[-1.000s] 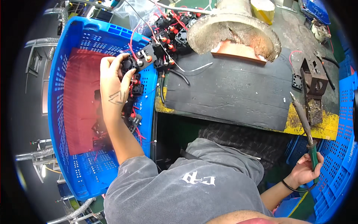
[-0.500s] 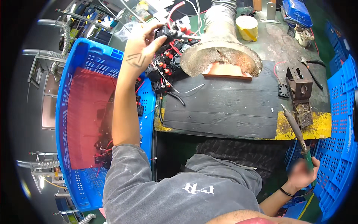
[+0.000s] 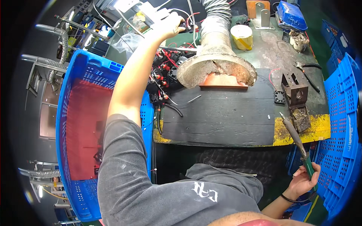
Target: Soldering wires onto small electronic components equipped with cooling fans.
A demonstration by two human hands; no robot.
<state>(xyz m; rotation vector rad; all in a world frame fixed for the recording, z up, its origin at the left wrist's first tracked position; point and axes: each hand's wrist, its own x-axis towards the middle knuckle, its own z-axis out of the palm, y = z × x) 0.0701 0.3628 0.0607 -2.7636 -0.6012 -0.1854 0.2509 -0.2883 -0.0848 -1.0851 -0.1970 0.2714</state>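
My right hand is wrapped round the green handle of a soldering iron. Its tip points up and left, over the yellow front strip of the bench. My left arm stretches to the back of the bench. There my left hand is closed beside a dark object with a bit of red by it; what the fingers grip is hidden. Nearer me lies a heap of small black fans with red and white wires. A single black fan with a red wire rests left of the rusty iron stand.
A fume hood on a ribbed duct hangs over the black board. Blue crates stand left and right of the bench. Pliers, a yellow-white tub and a blue container sit at the right and back.
My left hand has moved farther back and to the right, from above the fan heap with a black piece in it. My right hand still holds the soldering iron; the view has shifted slightly.
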